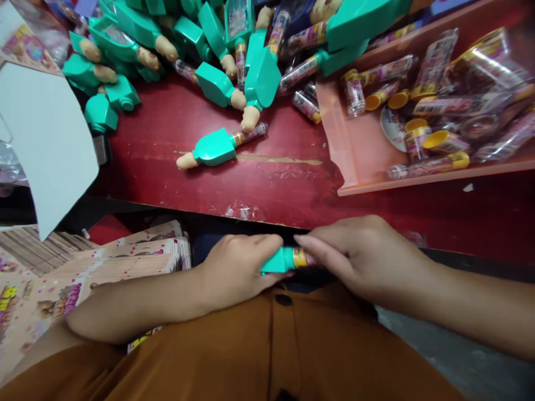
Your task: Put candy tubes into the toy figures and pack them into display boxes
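In front of the red table (154,161), the left hand (236,264) grips a green case (275,262), and the right hand (359,250) pinches the tube (299,257) on its end. The case looks light, stiff and slick, best held around its body; the tube could crack.

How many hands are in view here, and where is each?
2. The left hand holds a turquoise piece in front of the brown garment; the right hand holds the yellow-banded tube at that piece's end. Neither is fully visible; no third hand shows.
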Demonstrator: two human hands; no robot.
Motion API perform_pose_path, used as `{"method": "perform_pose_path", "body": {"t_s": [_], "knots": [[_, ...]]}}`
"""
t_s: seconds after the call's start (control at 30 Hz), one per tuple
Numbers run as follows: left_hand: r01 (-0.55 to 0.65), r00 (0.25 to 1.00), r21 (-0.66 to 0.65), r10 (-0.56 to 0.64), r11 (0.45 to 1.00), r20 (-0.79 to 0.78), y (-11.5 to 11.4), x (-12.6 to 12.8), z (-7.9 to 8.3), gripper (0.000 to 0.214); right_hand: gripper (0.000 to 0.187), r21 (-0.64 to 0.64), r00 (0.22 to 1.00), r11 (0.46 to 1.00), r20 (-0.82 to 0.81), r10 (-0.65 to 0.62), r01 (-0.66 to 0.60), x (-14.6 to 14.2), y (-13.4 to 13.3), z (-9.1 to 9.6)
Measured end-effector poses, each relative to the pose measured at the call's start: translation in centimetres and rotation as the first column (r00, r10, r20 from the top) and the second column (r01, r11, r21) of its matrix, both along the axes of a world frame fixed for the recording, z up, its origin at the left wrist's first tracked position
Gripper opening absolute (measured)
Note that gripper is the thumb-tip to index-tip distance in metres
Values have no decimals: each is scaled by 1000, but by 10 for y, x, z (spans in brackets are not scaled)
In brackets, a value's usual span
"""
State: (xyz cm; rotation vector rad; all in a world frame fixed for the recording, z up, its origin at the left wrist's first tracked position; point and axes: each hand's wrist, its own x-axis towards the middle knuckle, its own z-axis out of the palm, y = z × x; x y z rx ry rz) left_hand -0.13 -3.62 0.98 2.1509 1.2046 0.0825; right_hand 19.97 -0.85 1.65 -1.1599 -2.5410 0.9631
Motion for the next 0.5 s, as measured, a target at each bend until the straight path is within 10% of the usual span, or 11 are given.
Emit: {"method": "perform_pose_path", "body": {"t_s": [0.07, 0.27, 0.37, 0.4, 0.5], "knots": [[0, 999, 88, 4, 996, -45, 2, 2, 3, 17, 54, -70, 999, 997, 38, -33, 35, 1, 5, -1], [26, 999, -15, -27, 1000, -42, 17, -1, 17, 23, 40, 349, 956, 890, 119, 269, -294, 10, 11, 8], [156, 979, 125, -137, 980, -148, 17, 1, 13, 13, 45, -128, 997, 989, 9, 71, -69, 5, 5, 1], [211, 964, 177, -174, 961, -201, 18, 2, 12, 10, 49, -408, 999, 913, -25, -24, 12, 3, 3, -2], [316, 924, 286, -226, 904, -309, 23, 4, 8, 13, 56, -920, 980, 389, -33, -194, 46, 0, 3, -9]]}}
